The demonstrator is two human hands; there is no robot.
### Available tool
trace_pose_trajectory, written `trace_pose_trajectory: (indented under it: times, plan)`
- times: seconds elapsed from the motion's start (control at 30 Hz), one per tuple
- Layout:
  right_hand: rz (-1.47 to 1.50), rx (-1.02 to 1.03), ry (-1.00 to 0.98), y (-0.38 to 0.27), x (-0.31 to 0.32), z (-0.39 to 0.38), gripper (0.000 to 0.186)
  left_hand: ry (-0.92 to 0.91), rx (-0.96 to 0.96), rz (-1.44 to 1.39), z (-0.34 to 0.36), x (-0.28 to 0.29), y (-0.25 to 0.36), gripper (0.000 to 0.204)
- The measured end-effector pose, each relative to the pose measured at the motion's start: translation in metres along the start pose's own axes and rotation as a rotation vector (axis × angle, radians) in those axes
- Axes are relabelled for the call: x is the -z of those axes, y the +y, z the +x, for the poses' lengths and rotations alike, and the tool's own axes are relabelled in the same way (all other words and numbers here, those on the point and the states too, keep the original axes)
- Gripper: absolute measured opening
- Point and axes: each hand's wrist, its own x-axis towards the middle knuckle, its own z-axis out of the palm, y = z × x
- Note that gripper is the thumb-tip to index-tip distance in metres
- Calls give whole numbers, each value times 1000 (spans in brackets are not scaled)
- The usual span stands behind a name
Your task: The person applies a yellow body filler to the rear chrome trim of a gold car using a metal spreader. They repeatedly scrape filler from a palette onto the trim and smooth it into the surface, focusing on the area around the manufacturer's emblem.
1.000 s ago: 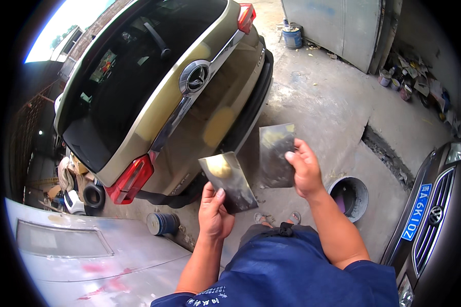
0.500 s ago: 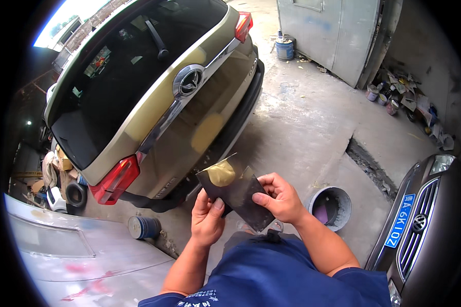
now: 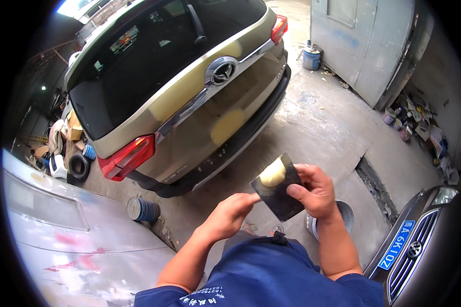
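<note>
In my right hand [image 3: 315,192] is a dark, flat filler spreader [image 3: 284,202], the thumb pressed on its face and the fingers behind its edge. A lump of yellow putty [image 3: 273,173] sits on the upper part of it. My left hand [image 3: 233,212] is closed at the spreader's left edge; its fingertips go out of sight there, so what they grip is hidden. A second dark plate cannot be made out clearly. Beyond my hands stands the rear of a gold-beige car [image 3: 189,128], with a yellowish filler patch [image 3: 228,127] low on its tailgate.
A dark car's front [image 3: 412,250] is close on my right, a paint-stained grey panel [image 3: 82,230] on my left. Buckets stand about: a blue one [image 3: 143,210] and a grey one [image 3: 346,217]. A broken floor trench [image 3: 376,189] runs at right. Litter [image 3: 420,128] lines the wall.
My hands and the putty-bearing plate have shifted right. Two dark plates showed apart before; now one shows, with my right thumb on it. My left hand has slid to its edge. The view has turned.
</note>
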Motion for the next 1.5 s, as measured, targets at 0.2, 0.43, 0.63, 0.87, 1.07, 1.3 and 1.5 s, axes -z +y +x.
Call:
trace_pose_trajectory:
  times: [0.2,0.43,0.63,0.87,1.07,1.3,1.5]
  plan:
    - [-450,409,-305,-33,-22,13,38,114,187,-819,-18,8,-23,34]
    - [-703,523,-449,-21,-31,11,37,103,211,-887,-31,14,-28,32]
    - [-890,534,-466,-10,-19,9,37,98,214,-902,-42,15,-31,32]
    - [-614,54,-50,17,-13,-18,30,377,68,-1081,-24,10,-10,37]
    - [-29,-30,162,33,-26,-25,40,532,163,-1251,-18,-19,-1,37]
    - [21,41,125,32,-43,-31,44,670,188,-1191,-3,-45,15,37]
    - [-405,5,-42,37,-35,-45,35,726,85,-1005,5,-44,13,36]
